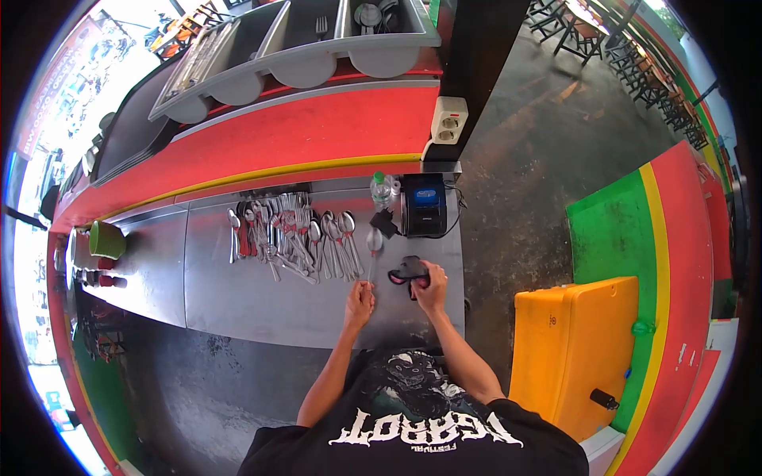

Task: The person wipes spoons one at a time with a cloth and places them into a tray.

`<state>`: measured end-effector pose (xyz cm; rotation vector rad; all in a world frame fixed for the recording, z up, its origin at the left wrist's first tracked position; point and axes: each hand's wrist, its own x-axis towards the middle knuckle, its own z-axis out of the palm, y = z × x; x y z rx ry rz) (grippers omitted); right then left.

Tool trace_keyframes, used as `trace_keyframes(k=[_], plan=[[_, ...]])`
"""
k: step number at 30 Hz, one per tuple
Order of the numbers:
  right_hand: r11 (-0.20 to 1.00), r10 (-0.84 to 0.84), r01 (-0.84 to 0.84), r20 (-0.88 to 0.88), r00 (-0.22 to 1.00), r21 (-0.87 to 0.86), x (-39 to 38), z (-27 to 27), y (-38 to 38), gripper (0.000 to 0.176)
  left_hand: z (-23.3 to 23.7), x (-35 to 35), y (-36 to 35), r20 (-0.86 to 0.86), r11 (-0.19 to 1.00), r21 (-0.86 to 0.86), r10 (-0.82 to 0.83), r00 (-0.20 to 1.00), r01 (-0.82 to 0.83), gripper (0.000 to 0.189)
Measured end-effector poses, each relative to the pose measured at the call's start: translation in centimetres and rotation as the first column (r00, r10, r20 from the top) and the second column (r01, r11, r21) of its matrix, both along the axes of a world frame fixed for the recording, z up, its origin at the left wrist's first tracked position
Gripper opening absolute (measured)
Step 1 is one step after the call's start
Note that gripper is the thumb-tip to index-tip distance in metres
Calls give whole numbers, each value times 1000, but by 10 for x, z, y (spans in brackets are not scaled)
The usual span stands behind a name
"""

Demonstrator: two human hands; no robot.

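My left hand [361, 300] grips the handle end of a metal spoon [373, 246] whose bowl points away from me over the steel counter [238, 293]. My right hand [431, 287] holds a dark red-edged cloth [407, 271] just right of the spoon's handle. A row of spoons and forks [294, 234] lies spread on the counter to the left of the held spoon.
A plastic water bottle [382, 189] and a small black device with a blue screen [423, 206] stand at the counter's back. A grey cutlery tray [302, 47] sits on the red ledge above. A green cup [105, 238] stands far left; a yellow bin [575, 353] stands at my right.
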<state>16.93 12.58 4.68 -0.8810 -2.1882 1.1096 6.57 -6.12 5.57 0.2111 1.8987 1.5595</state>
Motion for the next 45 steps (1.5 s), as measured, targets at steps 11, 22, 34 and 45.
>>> trace_keyframes(k=[11, 22, 34, 45], plan=[[849, 495, -522, -229, 838, -76, 83, 93, 15, 51, 25, 115, 49, -361, 976, 214, 38, 932, 43, 23], [873, 486, -487, -90, 869, 15, 104, 90, 107, 47, 82, 173, 77, -83, 962, -107, -259, 962, 250, 19], [982, 177, -184, -126, 976, -49, 84, 49, 204, 41, 103, 279, 119, 42, 981, 172, 85, 995, -91, 21], [695, 451, -571, -354, 819, -436, 93, 118, 207, 43, 102, 258, 134, -19, 929, 189, 327, 945, -317, 19]])
